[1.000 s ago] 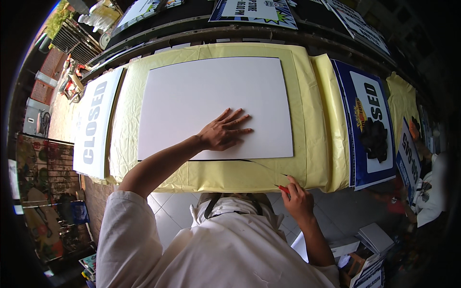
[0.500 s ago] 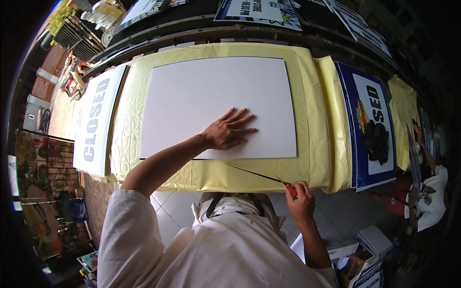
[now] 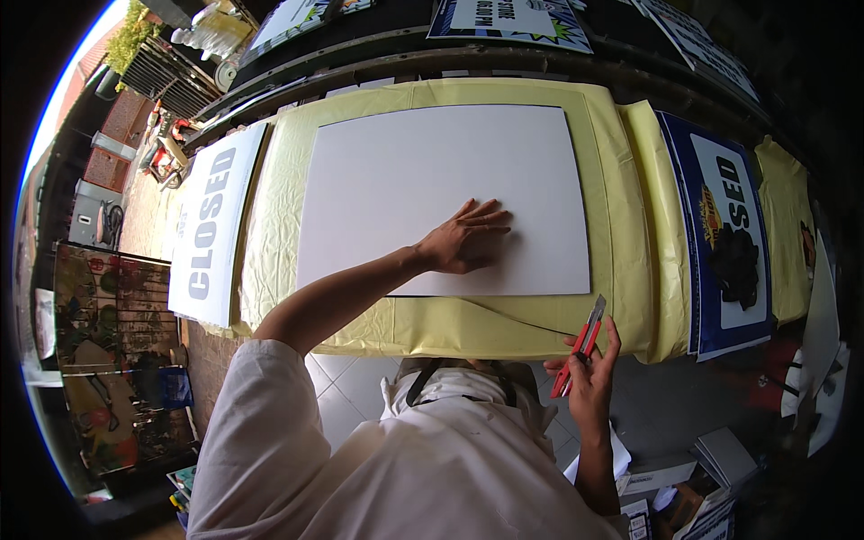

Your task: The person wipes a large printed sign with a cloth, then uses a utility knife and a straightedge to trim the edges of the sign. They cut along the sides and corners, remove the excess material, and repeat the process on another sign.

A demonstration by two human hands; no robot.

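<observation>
- so the desk [image 3: 621, 180] is covered in wrinkly yellow sheeting [image 3: 279, 216]
- big white board [image 3: 432, 180] flat in the middle
- white sign [image 3: 216, 225] left, blue-bordered sign [image 3: 715, 211] right

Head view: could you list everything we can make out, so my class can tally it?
White board: 1, white, centre
Yellow covering: count unclear, yellow, under the board
Cutter: 1, red, in the right hand
Thin strip: 1, dark, before the board's near edge
Lettered sign: 1 on top, whitish, left
Blue-bordered sign: 1 on top, blue and white, right
Crumpled item: 1, black, on that sign
Far signs: at least 3, multicoloured, top
Greenery: 1 patch, green, upper left
Outer edges: too dim or cluttered to count
Shirt: 1, white, bottom
Hands: 2, bare; left hand on the board, right hand near the covering's front edge
</observation>
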